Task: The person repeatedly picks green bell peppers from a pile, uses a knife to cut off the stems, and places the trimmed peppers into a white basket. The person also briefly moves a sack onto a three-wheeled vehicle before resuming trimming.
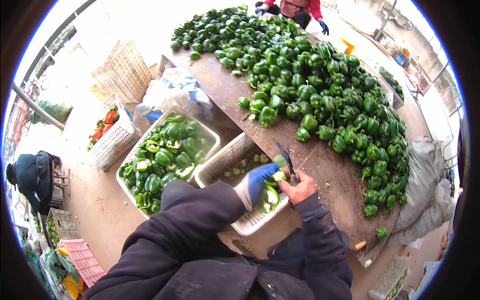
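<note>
My left hand (255, 184), in a blue and white glove, grips a cut green bell pepper (270, 201) whose pale inside shows. A bare right hand, mine (302, 188), holds a knife with a dark curved blade (285, 154) pointing up and away. Its thumb is close to the pale pepper core (279, 175) between my hands; whether it pinches the core cannot be told. Below them stands a white plastic crate (250, 229) with pale pepper cores in it. To the left, a fuller white crate (129, 192) holds whole and cut green peppers (164, 156).
A big heap of green bell peppers (318, 86) covers much of the brown table (318, 170). Opposite sits a person (296, 8) in gloves; another person (33, 180) bends at far left. A crate (116, 146) holds red peppers. Sacks (422, 176) lean at right.
</note>
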Demonstrator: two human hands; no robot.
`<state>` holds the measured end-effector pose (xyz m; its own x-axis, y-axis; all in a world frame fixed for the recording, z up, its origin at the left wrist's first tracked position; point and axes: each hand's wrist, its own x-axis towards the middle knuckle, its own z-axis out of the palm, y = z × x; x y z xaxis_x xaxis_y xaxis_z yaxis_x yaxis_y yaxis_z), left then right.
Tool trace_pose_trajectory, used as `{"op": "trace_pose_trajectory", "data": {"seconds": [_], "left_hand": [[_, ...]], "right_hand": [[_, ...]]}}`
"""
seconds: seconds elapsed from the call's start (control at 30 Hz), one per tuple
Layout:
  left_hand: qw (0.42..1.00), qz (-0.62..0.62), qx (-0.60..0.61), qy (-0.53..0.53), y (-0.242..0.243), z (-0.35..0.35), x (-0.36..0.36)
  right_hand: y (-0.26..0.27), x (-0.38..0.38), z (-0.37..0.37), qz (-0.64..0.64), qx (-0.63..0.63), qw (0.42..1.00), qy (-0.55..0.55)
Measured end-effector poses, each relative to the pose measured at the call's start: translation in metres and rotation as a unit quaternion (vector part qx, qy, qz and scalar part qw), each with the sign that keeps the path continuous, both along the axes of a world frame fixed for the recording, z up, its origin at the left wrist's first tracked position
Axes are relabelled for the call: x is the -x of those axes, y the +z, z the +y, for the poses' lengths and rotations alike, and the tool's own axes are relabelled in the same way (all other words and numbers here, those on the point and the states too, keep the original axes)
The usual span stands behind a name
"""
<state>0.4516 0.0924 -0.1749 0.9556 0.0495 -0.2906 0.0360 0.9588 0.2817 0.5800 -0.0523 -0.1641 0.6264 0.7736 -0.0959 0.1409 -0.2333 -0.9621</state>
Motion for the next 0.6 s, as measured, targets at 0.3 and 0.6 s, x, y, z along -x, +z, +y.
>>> {"op": "trace_pose_trajectory", "data": {"seconds": [0.3, 0.6], "left_hand": [[0.895, 0.155, -0.417, 0.028, 0.010, -0.011, -0.003], [0.914, 0.155, -0.375, 0.002, 0.006, -0.005, 0.000]], "right_hand": [[-0.009, 0.008, 0.011, -0.156, 0.051, 0.986, -0.020], [-0.017, 0.007, 0.011, -0.112, -0.039, 0.992, -0.048]]}}
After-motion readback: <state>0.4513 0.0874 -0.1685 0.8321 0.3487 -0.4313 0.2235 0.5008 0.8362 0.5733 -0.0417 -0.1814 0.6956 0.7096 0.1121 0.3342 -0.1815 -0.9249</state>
